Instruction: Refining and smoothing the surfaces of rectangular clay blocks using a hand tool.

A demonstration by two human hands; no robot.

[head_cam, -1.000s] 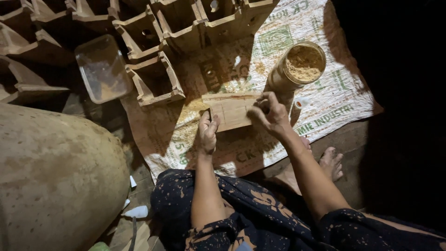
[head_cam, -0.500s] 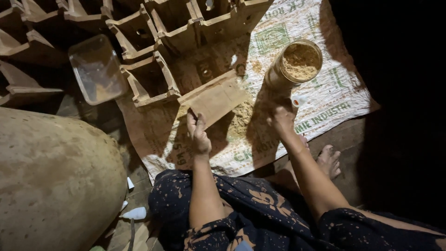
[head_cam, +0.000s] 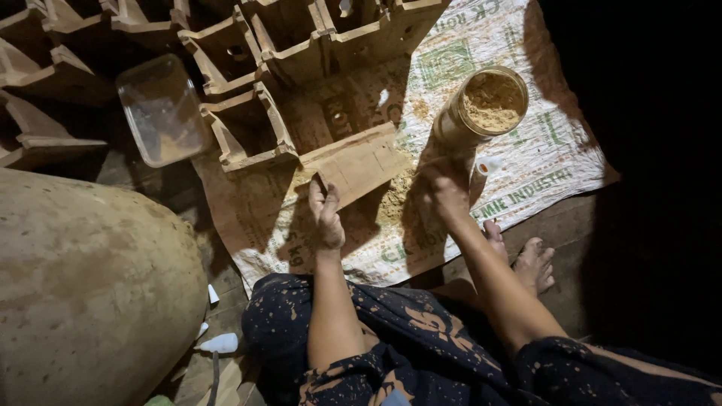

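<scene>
1. A flat brown clay slab (head_cam: 359, 162) is seen lying on the printed woven sack (head_cam: 526, 162) spread over the floor, near the sack's middle, just beside a row of open clay moulds (head_cam: 248, 128).
2. The slab is judged stiff but brittle, fairly heavy for its size and dusty rather than slippery; it is best taken by its long edges or supported from beneath, not by a corner.
3. The left hand (head_cam: 326, 214) is held loosely open, fingers extended, fingertips touching the slab's near left corner; nothing is grasped.
4. The right hand (head_cam: 444, 192) is lowered onto loose tan powder (head_cam: 391, 203) on the sack just beside the slab; whether powder is pinched cannot be told.
5. A jar of powder (head_cam: 489, 101) stands towards the sack's far right edge.
</scene>
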